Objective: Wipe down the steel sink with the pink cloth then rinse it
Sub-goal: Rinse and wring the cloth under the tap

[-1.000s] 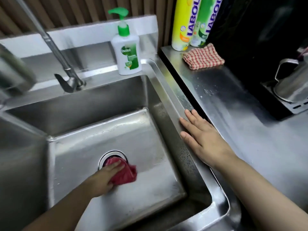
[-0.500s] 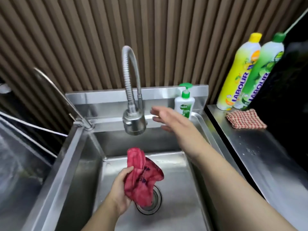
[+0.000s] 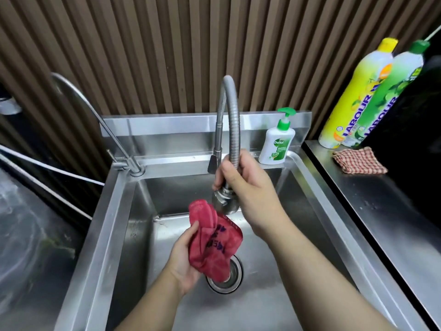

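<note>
The steel sink fills the middle of the view, its round drain partly covered. My left hand holds the bunched pink cloth up above the drain, just under the spray head. My right hand is wrapped around the lower end of the flexible steel faucet hose, right above its spray head. No water is visible coming out.
A Dettol pump bottle stands on the sink's back ledge. Two Labour detergent bottles and a checked cloth sit on the right steel counter. A thin second tap rises at the back left corner.
My left hand lifted the cloth from the drain to under the spout. My right hand left the sink rim, reached forward and closed on the faucet hose. The view tilted up.
</note>
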Demonstrator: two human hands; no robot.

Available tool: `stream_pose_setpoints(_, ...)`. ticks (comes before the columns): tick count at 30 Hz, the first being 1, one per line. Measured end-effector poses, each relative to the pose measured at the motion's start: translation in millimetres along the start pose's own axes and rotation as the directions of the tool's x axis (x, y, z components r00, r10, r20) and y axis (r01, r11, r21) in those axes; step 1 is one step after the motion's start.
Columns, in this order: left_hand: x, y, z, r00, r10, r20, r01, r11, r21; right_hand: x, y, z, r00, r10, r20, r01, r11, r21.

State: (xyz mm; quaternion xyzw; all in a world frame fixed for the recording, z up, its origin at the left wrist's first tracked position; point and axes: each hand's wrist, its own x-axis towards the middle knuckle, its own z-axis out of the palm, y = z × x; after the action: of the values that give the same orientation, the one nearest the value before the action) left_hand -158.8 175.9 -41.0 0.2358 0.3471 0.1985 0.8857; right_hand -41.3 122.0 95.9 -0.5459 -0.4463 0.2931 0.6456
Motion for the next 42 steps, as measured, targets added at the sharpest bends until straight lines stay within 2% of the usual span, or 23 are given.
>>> stream_pose_setpoints(5, 12.4, -17.6, -12.2, 0.999, -0.034, -0.022, 0.033, 0.999, -0.028, -24.7, 54.8, -2.2, 0.998, 0.056, 0.003, -0.056, 0.998, -0.011)
stream_pose_setpoints(12, 29.1, -40.8, -23.3, 0.995, -0.079, -0.057, 0.077, 0.996, -0.04, -44.4, 111.4, -14.2, 0.972, 0.225, 0.061, -0.223, 0.974, -0.041)
stream_pose_setpoints(18, 36.7, -56.9, -30.9, 0.99, -0.089, -0.108, 0.083, 0.995, -0.061, -38.8, 111.4, -16.8, 0.967, 0.21, 0.145, -0.204, 0.977, -0.054)
stream_pose_setpoints(22, 39.3, -60.6, -36.1, 0.992, -0.082, -0.098, 0.075, 0.995, -0.073, -32.9, 101.9, -20.9, 0.961, 0.216, 0.172, -0.158, 0.94, -0.301)
stream_pose_setpoints(32, 35.0, -62.9, -22.6, 0.992, -0.07, -0.107, 0.06, 0.994, -0.088, -27.8, 86.4, -15.2, 0.958, 0.21, 0.196, -0.076, 0.842, -0.534)
stream_pose_setpoints(40, 32.6, -61.7, -21.7, 0.992, -0.081, -0.099, 0.072, 0.993, -0.092, -25.2, 83.4, -31.8, 0.931, 0.238, 0.277, -0.072, 0.863, -0.5)
stream_pose_setpoints(42, 34.0, -61.9, -21.0, 0.991, -0.081, -0.111, 0.07, 0.993, -0.097, -26.3, 83.4, -36.2, 0.933, 0.218, 0.285, -0.08, 0.901, -0.427)
